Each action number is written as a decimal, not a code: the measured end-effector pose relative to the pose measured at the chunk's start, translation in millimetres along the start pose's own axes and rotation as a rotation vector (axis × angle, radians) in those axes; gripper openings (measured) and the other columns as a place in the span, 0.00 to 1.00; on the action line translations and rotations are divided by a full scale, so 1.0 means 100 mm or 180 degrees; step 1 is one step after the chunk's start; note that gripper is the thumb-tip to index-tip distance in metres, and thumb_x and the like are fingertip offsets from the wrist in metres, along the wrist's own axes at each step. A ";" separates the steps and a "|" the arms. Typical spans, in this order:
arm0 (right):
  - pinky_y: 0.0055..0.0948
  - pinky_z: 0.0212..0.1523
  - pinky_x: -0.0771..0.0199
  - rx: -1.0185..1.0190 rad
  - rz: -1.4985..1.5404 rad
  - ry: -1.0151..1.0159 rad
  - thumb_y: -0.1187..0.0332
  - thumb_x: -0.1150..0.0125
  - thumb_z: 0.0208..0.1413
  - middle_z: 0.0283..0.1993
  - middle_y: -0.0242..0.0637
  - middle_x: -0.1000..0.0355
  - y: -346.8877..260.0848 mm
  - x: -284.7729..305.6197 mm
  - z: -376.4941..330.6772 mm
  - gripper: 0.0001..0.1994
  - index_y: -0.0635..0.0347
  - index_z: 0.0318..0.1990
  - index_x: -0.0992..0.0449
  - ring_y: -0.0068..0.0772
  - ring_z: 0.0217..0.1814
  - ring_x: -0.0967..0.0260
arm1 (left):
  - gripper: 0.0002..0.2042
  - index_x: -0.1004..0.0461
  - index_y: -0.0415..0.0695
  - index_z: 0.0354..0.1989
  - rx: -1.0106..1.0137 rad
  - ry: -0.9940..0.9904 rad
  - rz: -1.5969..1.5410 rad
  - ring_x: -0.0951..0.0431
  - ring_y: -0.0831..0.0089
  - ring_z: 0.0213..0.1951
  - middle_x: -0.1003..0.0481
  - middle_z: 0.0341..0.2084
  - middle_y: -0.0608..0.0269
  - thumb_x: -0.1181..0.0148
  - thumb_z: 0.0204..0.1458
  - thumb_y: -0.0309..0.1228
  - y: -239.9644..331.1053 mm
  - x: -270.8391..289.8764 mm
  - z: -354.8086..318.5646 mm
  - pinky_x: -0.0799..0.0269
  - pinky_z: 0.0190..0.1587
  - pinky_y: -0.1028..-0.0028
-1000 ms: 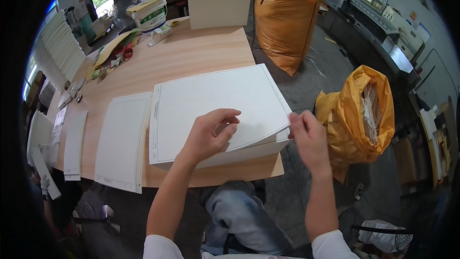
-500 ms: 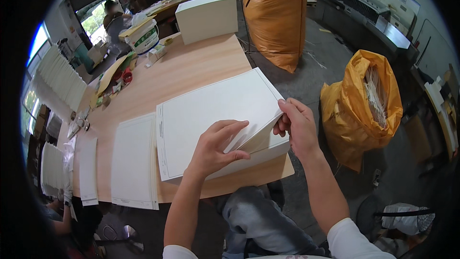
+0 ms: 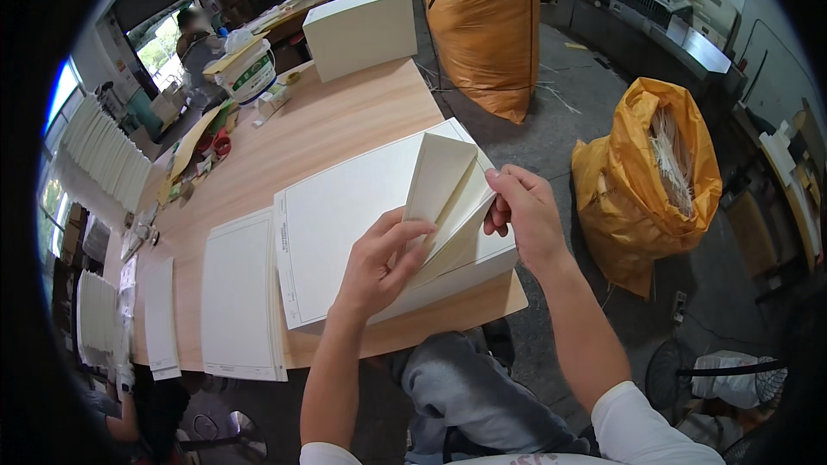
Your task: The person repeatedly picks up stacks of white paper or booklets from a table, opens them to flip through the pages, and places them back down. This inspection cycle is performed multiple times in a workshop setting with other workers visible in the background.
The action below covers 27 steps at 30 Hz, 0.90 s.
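Note:
A thick stack of white paper sheets [image 3: 345, 207] with thin printed border lines lies at the table's near right. Its near right corner is lifted, and the raised sheets [image 3: 444, 174] curl up and over, showing their cream undersides. My right hand [image 3: 527, 211] pinches the lifted sheets at their right edge between thumb and fingers. My left hand [image 3: 379, 260] is closed round the lower left part of the curled sheets, its thumb on the near side. How many sheets each hand holds I cannot tell.
Left of the stack lie a thinner paper pile [image 3: 241, 293] and a narrow strip pile [image 3: 161, 314]. A tall white paper block [image 3: 362, 33] stands on the table's far end, near a white bucket [image 3: 250, 73]. Orange sacks of paper shreds [image 3: 633, 198] stand right. Other people sit farther off.
The lifted sheets have risen and folded over above the stack. My left hand has closed from a spread pose onto them, while my right hand keeps its pinch.

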State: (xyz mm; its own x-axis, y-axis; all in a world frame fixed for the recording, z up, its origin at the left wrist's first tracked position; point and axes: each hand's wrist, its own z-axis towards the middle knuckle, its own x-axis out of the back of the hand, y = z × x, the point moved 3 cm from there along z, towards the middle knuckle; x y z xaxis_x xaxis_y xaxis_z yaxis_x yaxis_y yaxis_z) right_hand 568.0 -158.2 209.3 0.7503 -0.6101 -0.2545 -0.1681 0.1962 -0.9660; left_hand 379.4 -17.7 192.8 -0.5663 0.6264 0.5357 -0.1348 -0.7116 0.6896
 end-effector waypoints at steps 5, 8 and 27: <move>0.21 0.24 0.37 0.0026 0.0186 0.0008 0.58 0.40 0.73 0.21 0.26 0.31 0.04 -0.03 0.00 0.20 0.51 0.25 0.32 0.20 0.21 0.30 | 0.25 0.18 0.45 0.53 0.0238 0.0049 -0.0261 0.21 0.58 0.57 0.21 0.53 0.53 0.17 0.47 0.36 -0.03 -0.04 -0.03 0.25 0.61 0.63; 0.20 0.23 0.38 0.0097 0.0049 -0.0018 0.56 0.40 0.73 0.22 0.26 0.31 0.02 -0.01 -0.02 0.20 0.53 0.26 0.30 0.19 0.22 0.29 | 0.22 0.19 0.43 0.55 0.0344 -0.0092 -0.0418 0.21 0.58 0.58 0.22 0.55 0.53 0.20 0.52 0.30 -0.05 -0.01 -0.04 0.26 0.63 0.64; 0.21 0.24 0.36 0.0110 -0.0109 -0.0072 0.58 0.38 0.71 0.20 0.25 0.31 -0.02 -0.02 -0.01 0.18 0.54 0.27 0.27 0.18 0.22 0.28 | 0.24 0.20 0.45 0.62 0.0112 0.0191 -0.0259 0.22 0.55 0.63 0.23 0.62 0.49 0.25 0.56 0.28 0.03 -0.03 -0.02 0.27 0.66 0.62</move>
State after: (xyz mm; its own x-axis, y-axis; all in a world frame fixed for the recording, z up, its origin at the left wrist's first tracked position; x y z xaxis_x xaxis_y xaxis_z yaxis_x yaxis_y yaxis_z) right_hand 565.9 -158.3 211.7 0.7695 -0.5996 -0.2197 -0.1200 0.2021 -0.9720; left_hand 379.2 -22.1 192.9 -0.6025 0.6607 0.4477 -0.1544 -0.6468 0.7468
